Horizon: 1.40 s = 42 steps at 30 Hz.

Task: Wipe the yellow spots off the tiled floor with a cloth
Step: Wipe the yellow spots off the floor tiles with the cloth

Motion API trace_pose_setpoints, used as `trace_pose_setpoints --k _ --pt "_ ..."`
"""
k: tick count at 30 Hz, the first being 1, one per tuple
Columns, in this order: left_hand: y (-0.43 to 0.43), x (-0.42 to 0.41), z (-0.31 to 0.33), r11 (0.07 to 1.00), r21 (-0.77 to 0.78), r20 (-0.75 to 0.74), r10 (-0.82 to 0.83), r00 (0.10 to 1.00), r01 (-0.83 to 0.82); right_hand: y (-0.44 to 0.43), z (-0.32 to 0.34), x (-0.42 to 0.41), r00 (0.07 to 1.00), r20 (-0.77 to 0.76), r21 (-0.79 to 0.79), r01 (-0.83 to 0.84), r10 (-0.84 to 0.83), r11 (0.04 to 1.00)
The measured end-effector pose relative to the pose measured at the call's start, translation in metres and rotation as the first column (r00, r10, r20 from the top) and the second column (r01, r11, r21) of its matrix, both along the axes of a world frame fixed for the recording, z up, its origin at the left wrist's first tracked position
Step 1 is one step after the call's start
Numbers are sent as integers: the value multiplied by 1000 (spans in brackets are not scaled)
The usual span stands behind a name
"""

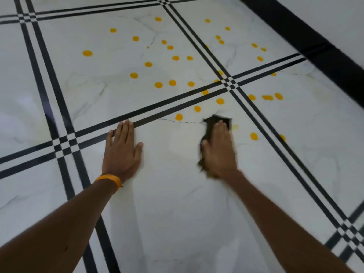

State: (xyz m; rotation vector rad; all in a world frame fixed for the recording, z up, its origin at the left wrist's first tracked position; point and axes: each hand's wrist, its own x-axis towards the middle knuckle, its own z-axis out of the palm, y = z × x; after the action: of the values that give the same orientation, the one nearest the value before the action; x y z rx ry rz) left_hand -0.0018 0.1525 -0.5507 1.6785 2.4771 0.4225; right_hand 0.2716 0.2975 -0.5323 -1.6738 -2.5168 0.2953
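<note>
Left hand (123,149): centre-left, fingers spread flat on floor (177,203), bracing; grasps nothing.
Right hand (218,148): centre-right, palm and fingers pressing dark cloth (213,123); blurred. Step: wiping.
Faint smear (234,127): beside cloth; likely next.
Spots (157,84): many, upper centre and right.
Obstructions: none seen.

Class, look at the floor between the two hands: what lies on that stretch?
In the head view, the stretch between the left hand and the right hand on the dark cloth is bare white tile, with no yellow spots.
</note>
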Motion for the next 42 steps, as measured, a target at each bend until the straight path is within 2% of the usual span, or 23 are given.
trace_pose_setpoints --k 3,4,6,8,11,12,13,15,17,18,20,22,23,25,27,28,30,33,35,36,38,40,42 --pt "0 -3 1 1000 -12 -10 -3 1000 3 -74 0 24 956 30 -27 -290 291 957" --pt "2 -3 0 1000 -17 -7 -9 1000 9 -83 1 47 945 28 -38 -326 327 945" --pt "2 0 0 1000 -11 -15 -7 1000 7 -80 1 100 967 34 3 -255 254 967" --pt "1 1 1 1000 -2 -35 10 999 -10 -54 3 135 994 85 22 -70 68 997" --pt "6 19 6 998 1 -58 60 997 -60 -8 1 123 982 56 5 183 -183 983" --pt "14 32 9 998 -1 -35 59 998 -59 -2 2 107 975 29 -3 221 -221 975" --pt "22 47 10 999 0 -8 39 999 -39 -3 2 92 981 26 -14 194 -194 981" --pt "41 69 9 1000 -6 18 -16 1000 16 -18 -1 81 999 45 -19 -3 4 1000" --pt "51 79 6 1000 -14 30 9 1000 -8 -20 2 107 989 42 -24 -143 144 989" --pt "54 78 3 1000 -7 25 28 999 -28 -8 3 124 993 40 -5 -111 111 994" --pt "52 74 -2 999 15 -13 48 999 -48 32 5 144 995 50 19 85 -86 996" --pt "53 74 -5 999 14 -33 40 999 -40 71 5 123 974 34 19 223 -224 975" --pt "52 75 -5 999 0 -29 39 999 -39 75 6 96 982 -1 10 188 -188 982" --pt "52 76 -3 999 -7 -13 41 999 -41 52 -3 46 999 -31 18 -22 23 1000" --pt "53 75 1 998 -26 14 60 998 -59 15 -3 37 950 15 -26 -311 312 950" --pt "54 74 2 998 -36 21 59 998 -59 11 -1 53 929 25 -40 -367 368 929" --pt "53 76 3 998 -46 22 54 998 -53 28 -2 93 940 54 -20 -337 338 941" --pt "53 75 2 997 -49 23 53 998 -51 82 2 110 993 117 4 -24 23 1000" --pt "54 74 1 997 -45 24 57 998 -56 92 1 73 994 55 8 95 -95 995" --pt "54 74 0 998 -41 23 58 998 -57 83 1 53 998 17 4 59 -59 998" --pt "55 74 0 998 -31 14 57 998 -56 42 -2 39 984 17 -13 -175 175 985" --pt "54 74 1 998 -27 7 55 998 -54 11 0 72 929 28 -28 -367 368 930" --pt "53 74 0 998 -20 -5 51 999 -51 21 -2 115 942 -2 0 -337 337 942"
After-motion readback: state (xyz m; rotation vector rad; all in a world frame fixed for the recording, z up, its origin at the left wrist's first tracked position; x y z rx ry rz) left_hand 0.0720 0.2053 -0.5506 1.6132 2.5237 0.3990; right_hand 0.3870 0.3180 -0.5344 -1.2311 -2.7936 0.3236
